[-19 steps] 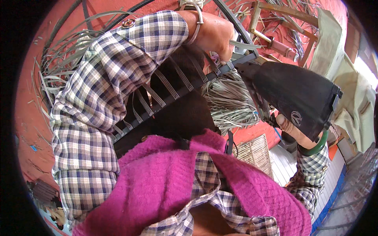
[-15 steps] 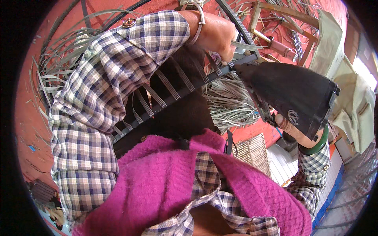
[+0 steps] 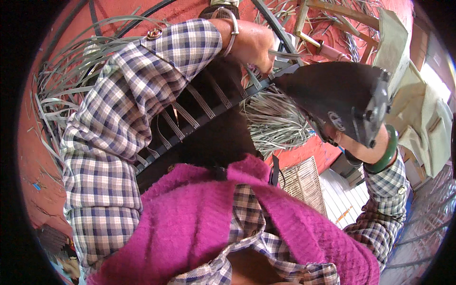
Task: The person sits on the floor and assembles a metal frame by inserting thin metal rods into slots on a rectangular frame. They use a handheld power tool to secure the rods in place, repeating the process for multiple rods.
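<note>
My left hand is closed, pinching a flat grey strip against a dark frame bar. Several bands of grey strips cross that bar at intervals. In my right hand is a black tool that looks like a staple gun. Its narrow nose meets the bar just beside my left fingers. The tool's body hides most of the right fingers, which are wrapped round its handle.
A bundle of loose grey strips lies beyond the bar, with more strips at the left on the red floor. A wooden frame and pale cloth stand at the right. A woven panel lies nearer.
The staple gun has tilted and turned, with its rear end swinging up and left. My left hand and the bar's far end have shifted slightly left in view.
</note>
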The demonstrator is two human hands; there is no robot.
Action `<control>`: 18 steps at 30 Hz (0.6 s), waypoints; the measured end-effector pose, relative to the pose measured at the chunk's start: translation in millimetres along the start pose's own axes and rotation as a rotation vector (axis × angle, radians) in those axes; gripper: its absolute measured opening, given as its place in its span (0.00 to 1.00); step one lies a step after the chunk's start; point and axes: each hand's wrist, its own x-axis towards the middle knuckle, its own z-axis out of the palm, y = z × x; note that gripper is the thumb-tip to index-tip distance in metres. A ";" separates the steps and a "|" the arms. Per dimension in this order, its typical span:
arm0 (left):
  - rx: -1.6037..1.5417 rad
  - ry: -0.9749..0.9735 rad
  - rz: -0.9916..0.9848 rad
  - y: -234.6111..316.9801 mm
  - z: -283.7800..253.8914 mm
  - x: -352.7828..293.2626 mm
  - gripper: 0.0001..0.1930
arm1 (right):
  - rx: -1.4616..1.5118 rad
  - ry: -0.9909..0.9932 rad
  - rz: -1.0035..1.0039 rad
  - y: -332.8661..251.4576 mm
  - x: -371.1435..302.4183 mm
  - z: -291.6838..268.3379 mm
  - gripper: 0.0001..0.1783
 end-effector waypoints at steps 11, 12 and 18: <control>-0.542 0.629 0.218 12.0 -10.8 15.3 0.19 | 0.361 0.204 0.523 -3.1 -41.1 -23.1 0.20; -0.512 0.572 0.200 14.8 -11.9 15.4 0.20 | 0.403 0.218 0.519 -5.2 -41.5 -23.1 0.20; -0.773 0.257 0.126 4.8 -5.9 2.2 0.20 | 0.493 0.209 0.533 -0.3 -37.9 -16.0 0.22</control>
